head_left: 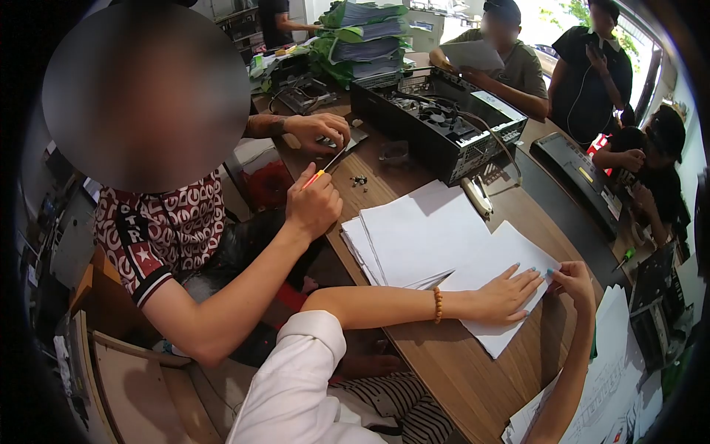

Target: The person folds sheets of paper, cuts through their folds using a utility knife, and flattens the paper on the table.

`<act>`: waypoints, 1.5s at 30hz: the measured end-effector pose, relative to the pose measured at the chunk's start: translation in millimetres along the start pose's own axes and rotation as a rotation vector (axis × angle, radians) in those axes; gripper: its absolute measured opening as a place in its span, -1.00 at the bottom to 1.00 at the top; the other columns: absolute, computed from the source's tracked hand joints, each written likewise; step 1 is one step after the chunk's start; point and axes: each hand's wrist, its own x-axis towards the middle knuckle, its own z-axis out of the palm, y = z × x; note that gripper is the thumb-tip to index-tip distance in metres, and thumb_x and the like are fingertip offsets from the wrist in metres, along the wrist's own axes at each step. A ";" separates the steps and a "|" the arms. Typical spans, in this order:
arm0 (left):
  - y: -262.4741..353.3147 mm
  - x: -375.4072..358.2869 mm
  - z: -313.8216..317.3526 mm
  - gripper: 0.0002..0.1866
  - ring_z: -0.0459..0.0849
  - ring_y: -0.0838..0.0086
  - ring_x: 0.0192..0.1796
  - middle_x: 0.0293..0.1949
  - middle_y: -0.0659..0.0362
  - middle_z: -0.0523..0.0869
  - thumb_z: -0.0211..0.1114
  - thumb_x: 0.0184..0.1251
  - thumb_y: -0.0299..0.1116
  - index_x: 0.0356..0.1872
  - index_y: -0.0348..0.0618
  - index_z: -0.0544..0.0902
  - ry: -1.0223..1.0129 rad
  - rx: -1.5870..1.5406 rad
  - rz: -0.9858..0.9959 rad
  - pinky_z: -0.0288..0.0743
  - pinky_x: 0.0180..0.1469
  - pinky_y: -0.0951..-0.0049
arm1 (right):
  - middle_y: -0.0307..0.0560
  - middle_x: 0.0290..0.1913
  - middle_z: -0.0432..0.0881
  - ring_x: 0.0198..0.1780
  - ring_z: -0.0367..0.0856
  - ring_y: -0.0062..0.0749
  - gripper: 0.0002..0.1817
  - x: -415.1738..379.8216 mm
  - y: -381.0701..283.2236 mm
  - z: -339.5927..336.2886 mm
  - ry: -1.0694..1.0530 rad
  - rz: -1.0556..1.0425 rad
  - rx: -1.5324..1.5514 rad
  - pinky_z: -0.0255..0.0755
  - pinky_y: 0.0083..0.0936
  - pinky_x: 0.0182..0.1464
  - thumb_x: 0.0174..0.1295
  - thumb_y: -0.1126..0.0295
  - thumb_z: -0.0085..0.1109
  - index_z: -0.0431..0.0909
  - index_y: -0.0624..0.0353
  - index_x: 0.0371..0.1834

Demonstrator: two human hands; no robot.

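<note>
My left hand (509,296), with a wooden bead bracelet at its wrist, lies flat on a white sheet of paper (484,337), its fingers stretched out. Close beside it, my right hand (575,285) pinches the right corner of that sheet between thumb and fingers. The sheet lies at an angle and meets a stack of white paper (414,233) on its left. Dark slanted edges show at the stack's near side.
A person on the left holds a screwdriver (319,176) near small screws (359,180). Beyond the paper stand an open computer case (444,122) and a beige stapler-like tool (478,198). Printed sheets (610,385) lie at right. Bundled papers (362,41) and other people are behind.
</note>
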 end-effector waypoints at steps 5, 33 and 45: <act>0.5 0.3 -2.1 -0.28 0.11 0.01 0.40 0.30 -0.27 0.18 0.04 0.31 -0.15 0.31 -0.48 0.05 -0.020 -0.028 -0.011 -0.08 0.39 0.01 | -0.12 -0.53 0.64 -0.55 0.65 -0.48 -0.84 0.3 -0.1 0.2 -0.011 0.013 0.013 0.42 -0.65 -0.62 0.19 0.44 0.16 0.58 0.32 -0.46; 0.4 0.4 -2.1 -0.30 0.14 0.00 0.38 0.29 -0.29 0.19 0.02 0.33 -0.14 0.31 -0.49 0.06 -0.027 -0.016 -0.014 -0.07 0.39 0.01 | -0.11 -0.52 0.64 -0.55 0.63 -0.51 -0.86 0.8 -0.3 3.5 0.001 0.038 -0.014 0.44 -0.63 -0.62 0.19 0.46 0.16 0.55 0.31 -0.45; 0.3 0.0 -1.5 -0.30 0.13 0.01 0.39 0.29 -0.28 0.18 0.04 0.32 -0.15 0.31 -0.47 0.06 -0.026 -0.019 -0.016 -0.08 0.40 0.01 | -0.11 -0.52 0.64 -0.55 0.63 -0.50 -0.87 0.0 -1.3 4.4 0.006 0.035 -0.012 0.45 -0.63 -0.62 0.18 0.47 0.17 0.56 0.33 -0.45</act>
